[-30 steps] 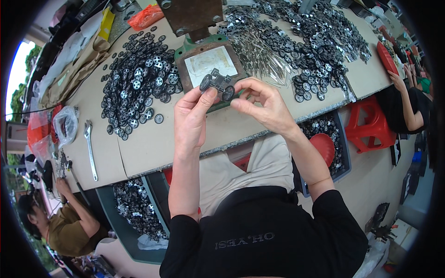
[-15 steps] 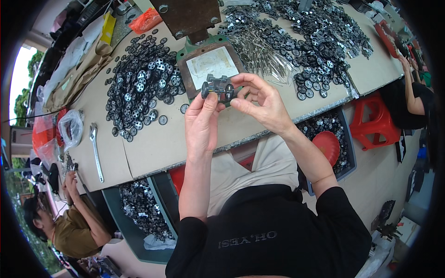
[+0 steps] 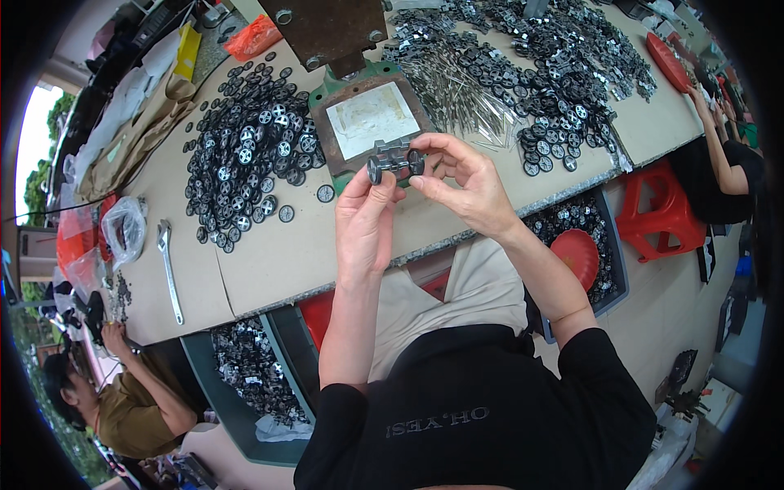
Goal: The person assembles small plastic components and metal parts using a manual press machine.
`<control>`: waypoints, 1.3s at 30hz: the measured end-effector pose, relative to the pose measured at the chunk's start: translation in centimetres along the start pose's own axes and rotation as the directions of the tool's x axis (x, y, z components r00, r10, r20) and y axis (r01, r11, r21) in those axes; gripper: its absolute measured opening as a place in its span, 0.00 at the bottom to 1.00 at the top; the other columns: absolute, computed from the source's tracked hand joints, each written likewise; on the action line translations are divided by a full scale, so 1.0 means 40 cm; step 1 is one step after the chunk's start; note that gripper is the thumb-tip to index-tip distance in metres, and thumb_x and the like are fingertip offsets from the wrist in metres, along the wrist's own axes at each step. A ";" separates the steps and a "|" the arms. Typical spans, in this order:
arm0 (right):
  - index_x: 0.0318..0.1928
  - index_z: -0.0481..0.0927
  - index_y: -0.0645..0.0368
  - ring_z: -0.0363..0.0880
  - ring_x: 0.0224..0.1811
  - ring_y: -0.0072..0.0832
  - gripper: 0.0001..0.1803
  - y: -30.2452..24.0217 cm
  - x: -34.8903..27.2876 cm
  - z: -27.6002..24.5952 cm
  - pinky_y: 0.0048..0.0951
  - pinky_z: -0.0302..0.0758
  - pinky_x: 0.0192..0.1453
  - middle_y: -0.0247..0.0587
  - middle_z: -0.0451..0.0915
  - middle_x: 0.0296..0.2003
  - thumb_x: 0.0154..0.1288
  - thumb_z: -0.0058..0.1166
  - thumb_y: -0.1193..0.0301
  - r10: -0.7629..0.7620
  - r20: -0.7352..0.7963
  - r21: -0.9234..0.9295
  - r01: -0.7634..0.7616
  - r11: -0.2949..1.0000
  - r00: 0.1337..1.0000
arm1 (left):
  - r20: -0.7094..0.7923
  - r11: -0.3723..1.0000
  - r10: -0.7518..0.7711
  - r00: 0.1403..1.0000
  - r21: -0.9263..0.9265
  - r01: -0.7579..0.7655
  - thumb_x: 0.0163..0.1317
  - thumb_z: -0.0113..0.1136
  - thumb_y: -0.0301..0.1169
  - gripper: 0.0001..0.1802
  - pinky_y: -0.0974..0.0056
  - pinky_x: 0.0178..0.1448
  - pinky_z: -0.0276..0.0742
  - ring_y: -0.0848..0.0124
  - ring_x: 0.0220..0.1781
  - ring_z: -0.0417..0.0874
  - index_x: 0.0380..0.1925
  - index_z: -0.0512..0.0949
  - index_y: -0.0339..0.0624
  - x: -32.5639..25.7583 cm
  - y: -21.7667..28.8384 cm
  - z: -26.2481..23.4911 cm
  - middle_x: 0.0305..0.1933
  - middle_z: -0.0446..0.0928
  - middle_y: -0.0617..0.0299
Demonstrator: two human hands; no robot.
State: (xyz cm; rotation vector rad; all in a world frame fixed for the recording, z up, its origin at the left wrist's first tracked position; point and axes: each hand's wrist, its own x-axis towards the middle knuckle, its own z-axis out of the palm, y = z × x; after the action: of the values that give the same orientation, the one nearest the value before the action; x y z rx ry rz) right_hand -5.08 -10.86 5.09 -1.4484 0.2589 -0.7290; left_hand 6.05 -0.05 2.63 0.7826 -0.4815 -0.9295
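Toy-car chassis (image 3: 394, 158) held above the worktable (image 3: 286, 255), between front edge and press bed (image 3: 369, 119). Left hand (image 3: 365, 230) clamped on chassis; right hand (image 3: 471, 186) pinching right-end wheel (image 3: 416, 162). Likely wheel-seating or checking; next move calls for square, even pressure.

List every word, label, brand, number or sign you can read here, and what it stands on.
Black shirt: one line of lettering, upside down in view; wording not copied.
White sheet on the machine: no lettering I can make out.
Held wheeled part, wrench: any marking too small to read.
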 end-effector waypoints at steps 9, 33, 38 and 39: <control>0.44 0.77 0.59 0.73 0.28 0.18 0.16 -0.092 0.075 -0.071 0.21 0.70 0.32 0.37 0.79 0.36 0.52 0.56 0.74 0.001 0.439 -0.457 0.222 0.861 0.898 | 0.107 0.946 -0.143 0.984 0.308 0.104 0.56 0.58 0.24 0.35 0.71 0.49 0.70 0.74 0.48 0.75 0.63 0.55 0.32 0.017 0.123 0.014 0.51 0.73 0.54; 0.35 0.82 0.62 0.74 0.22 0.23 0.09 -0.075 0.081 -0.039 0.22 0.71 0.26 0.40 0.80 0.26 0.52 0.57 0.74 -0.215 0.214 -0.510 0.296 0.808 0.953 | 0.080 0.921 -0.309 0.948 0.272 0.278 0.60 0.55 0.27 0.20 0.73 0.35 0.78 0.77 0.31 0.79 0.52 0.70 0.31 0.045 0.116 0.021 0.37 0.78 0.60; 0.35 0.82 0.62 0.75 0.22 0.24 0.09 -0.074 0.078 -0.038 0.22 0.71 0.27 0.41 0.80 0.26 0.53 0.56 0.74 -0.206 0.206 -0.538 0.286 0.793 0.957 | 0.121 0.931 -0.315 0.941 0.230 0.282 0.61 0.54 0.28 0.19 0.72 0.36 0.80 0.76 0.33 0.80 0.52 0.70 0.31 0.044 0.112 0.015 0.38 0.78 0.58; 0.35 0.82 0.62 0.75 0.23 0.23 0.09 -0.068 0.080 -0.041 0.22 0.71 0.27 0.40 0.81 0.27 0.54 0.56 0.73 -0.198 0.204 -0.502 0.276 0.820 0.959 | 0.124 0.931 -0.317 0.940 0.229 0.284 0.61 0.53 0.27 0.20 0.72 0.36 0.80 0.77 0.34 0.80 0.53 0.69 0.31 0.044 0.109 0.012 0.39 0.78 0.58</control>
State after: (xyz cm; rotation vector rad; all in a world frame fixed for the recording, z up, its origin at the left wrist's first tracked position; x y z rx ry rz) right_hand -4.37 -13.95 8.29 -2.0812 0.1721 -0.7852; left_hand 8.95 -0.17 6.37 0.9961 -0.6169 -1.2491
